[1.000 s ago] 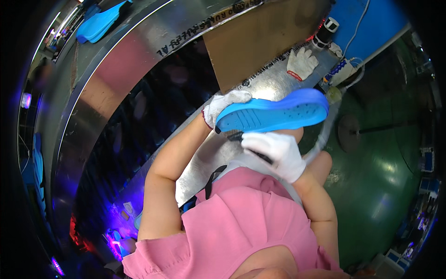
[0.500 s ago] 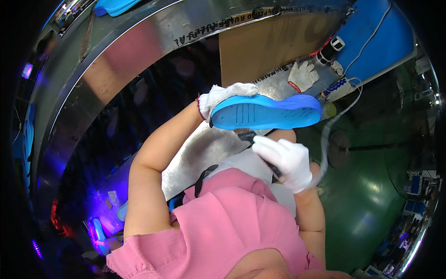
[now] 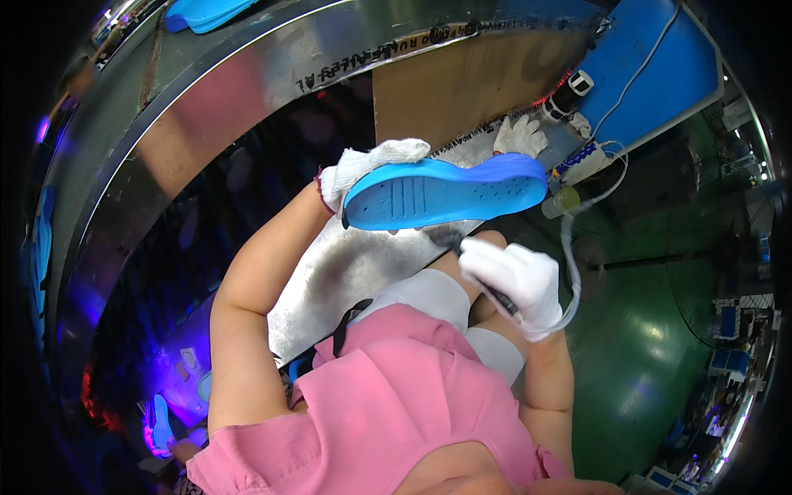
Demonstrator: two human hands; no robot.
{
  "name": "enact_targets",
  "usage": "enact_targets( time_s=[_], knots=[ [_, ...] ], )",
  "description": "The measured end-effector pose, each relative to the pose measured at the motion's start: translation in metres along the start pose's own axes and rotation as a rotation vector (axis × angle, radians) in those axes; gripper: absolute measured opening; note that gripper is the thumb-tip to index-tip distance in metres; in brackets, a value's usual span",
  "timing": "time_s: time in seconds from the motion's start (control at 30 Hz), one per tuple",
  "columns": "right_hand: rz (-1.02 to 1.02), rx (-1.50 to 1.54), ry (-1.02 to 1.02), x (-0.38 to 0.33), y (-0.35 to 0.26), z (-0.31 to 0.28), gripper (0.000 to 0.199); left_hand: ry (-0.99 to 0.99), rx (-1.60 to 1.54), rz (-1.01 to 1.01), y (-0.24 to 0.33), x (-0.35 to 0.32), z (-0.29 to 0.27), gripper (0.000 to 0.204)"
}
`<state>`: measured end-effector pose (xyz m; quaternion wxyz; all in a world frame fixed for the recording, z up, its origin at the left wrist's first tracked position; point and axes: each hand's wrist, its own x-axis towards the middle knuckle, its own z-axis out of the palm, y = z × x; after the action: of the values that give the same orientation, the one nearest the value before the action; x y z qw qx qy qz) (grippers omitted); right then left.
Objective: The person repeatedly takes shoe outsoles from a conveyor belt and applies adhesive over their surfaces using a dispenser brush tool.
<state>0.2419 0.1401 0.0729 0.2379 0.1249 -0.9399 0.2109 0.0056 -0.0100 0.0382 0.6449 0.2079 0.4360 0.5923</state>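
Note:
My left hand (image 3: 371, 167), in a white knit glove, grips the heel end of a blue shoe sole (image 3: 450, 196). The sole is held up tilted, showing its inner face with grooves and small holes; its toe end points right. In a white glove too, my right hand (image 3: 520, 285) is closed around the black handle of a brush (image 3: 451, 239). The bristle end, smeared by motion, is close below the sole's near edge; I cannot tell whether it touches. A pale flexible tube (image 3: 569, 247) runs past my right wrist.
Beneath the sole lies a shiny metal surface (image 3: 322, 276). A cardboard sheet (image 3: 470, 87) stands behind, near a spare white glove (image 3: 521, 136) and a black-and-white device (image 3: 569, 93). More blue soles (image 3: 206, 12) rest on the belt at upper left. Another person's hand (image 3: 186, 450) shows at lower left.
The sole and my left hand appear farther left, partly because the whole view has shifted. My right hand and the brush have moved slightly right relative to the sole. Both grips are the same.

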Motion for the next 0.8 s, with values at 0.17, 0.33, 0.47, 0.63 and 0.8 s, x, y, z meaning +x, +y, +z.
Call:
enact_targets(
  time_s=[0.17, 0.33, 0.47, 0.63, 0.8],
  knots=[
    [0.014, 0.024, 0.252, 0.006, 0.021, -0.002, 0.024, -0.038, -0.102, -0.005, 0.009, -0.005, 0.0, 0.078],
    [-0.06, 0.233, 0.134, 0.015, -0.005, 0.008, 0.027, 0.067, -0.039, 0.181, 0.002, 0.004, 0.01, 0.072],
    [-0.082, 0.278, 0.079, 0.022, -0.008, 0.019, 0.03, -0.088, -0.165, 0.179, 0.004, 0.001, 0.017, 0.071],
    [-0.072, 0.405, 0.198, 0.025, 0.002, 0.035, 0.026, -0.178, -0.352, 0.127, -0.016, 0.017, -0.011, 0.078],
    [0.018, 0.742, 0.313, -0.009, -0.001, 0.02, 0.028, -0.059, -0.493, 0.302, -0.032, -0.055, 0.028, 0.09]
  ],
)
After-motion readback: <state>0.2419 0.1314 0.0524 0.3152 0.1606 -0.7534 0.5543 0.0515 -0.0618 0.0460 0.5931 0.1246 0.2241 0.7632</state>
